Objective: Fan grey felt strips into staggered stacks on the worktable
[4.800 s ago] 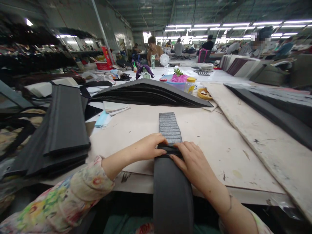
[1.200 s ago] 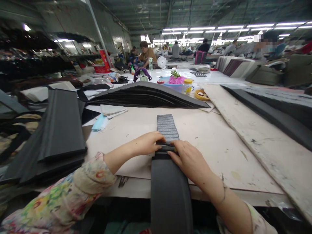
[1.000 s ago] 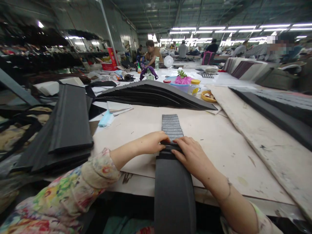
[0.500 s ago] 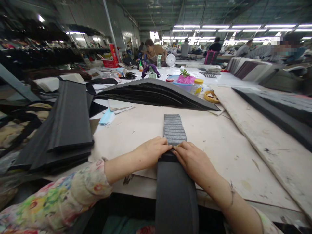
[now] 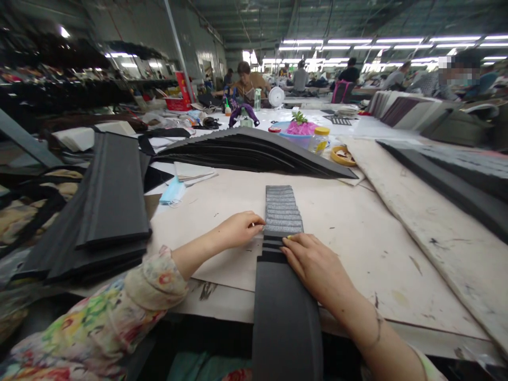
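Observation:
A stack of long dark grey strips (image 5: pixel 286 312) runs from the table's front edge towards the middle, its near part bending down over the edge. At its far end the layers are staggered into speckled light grey bands (image 5: pixel 282 209), with black bands closer to me. My left hand (image 5: pixel 243 228) is beside the stack's left edge, with fingers curled and thumb against them; anything between them is too small to make out. My right hand (image 5: pixel 313 264) lies over the stack's right edge, fingers bent onto the black bands. Something small and yellow shows at its fingertips.
A fanned pile of dark sheets (image 5: pixel 254 145) lies across the back. Dark grey panels (image 5: pixel 119 190) are stacked at left, near a blue face mask (image 5: pixel 173 191). Behind stand a yellow-lidded jar (image 5: pixel 319 142) and a yellow bowl (image 5: pixel 343 155). A long board (image 5: pixel 420 227) lies at right.
My left hand has moved off the stack to its left, away from my right hand. My right hand stays on the stack, and more black bands are uncovered.

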Tool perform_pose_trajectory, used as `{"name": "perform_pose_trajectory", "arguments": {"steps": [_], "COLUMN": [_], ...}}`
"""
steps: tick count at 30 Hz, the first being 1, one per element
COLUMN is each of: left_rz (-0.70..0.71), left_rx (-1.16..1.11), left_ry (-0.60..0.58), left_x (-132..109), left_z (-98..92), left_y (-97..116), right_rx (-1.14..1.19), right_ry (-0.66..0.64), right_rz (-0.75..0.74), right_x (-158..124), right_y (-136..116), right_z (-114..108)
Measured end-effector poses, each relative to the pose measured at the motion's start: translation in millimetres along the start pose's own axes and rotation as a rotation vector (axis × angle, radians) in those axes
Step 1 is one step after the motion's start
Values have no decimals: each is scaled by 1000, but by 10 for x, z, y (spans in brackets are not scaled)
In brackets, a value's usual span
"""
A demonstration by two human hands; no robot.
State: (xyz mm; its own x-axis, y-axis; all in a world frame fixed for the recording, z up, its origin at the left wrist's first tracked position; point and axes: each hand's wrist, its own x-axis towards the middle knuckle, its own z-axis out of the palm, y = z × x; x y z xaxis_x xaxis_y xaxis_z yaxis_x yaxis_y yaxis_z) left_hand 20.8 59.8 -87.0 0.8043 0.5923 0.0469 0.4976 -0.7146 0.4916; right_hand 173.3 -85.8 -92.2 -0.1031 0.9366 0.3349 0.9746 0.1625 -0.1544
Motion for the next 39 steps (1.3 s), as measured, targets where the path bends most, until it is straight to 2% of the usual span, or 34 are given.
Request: {"name": "perform_pose_trajectory", "arguments": {"steps": [5,10,15,17,20,23,27,30,34,39], "left_rz": [-23,-47,-194,-256,-236,-105,79,191,203,246], "left_rx": [-105,-270,-733,-834,-722,-557,-484,-282,29,150], "left_ry": [15,-31,-204,-273,-333,-375,-465,-388,-297,-255], "left_x": [57,149,197,236,357,520,664,662,594,520], "left_z": [34,1,-67,-88,-87,-21,111,145,97,82], "left_y": [38,106,230,267,321,386,448,466,497,554], "right_rx": [58,84,98,93,81,81,104,147,178,166], "right_ry": [-9,-8,-2,14,41,67,28,-11,5,11], "right_rz": [11,39,68,63,56,58,68,60,40,68], "right_x": [-14,-19,-38,-47,-54,-55,-55,-56,-58,-65], "right_y": [21,42,39,31,16,10,25,61,103,68], "right_z": [-33,-26,-3,5,16,20,-12,-52,-61,-27]}}
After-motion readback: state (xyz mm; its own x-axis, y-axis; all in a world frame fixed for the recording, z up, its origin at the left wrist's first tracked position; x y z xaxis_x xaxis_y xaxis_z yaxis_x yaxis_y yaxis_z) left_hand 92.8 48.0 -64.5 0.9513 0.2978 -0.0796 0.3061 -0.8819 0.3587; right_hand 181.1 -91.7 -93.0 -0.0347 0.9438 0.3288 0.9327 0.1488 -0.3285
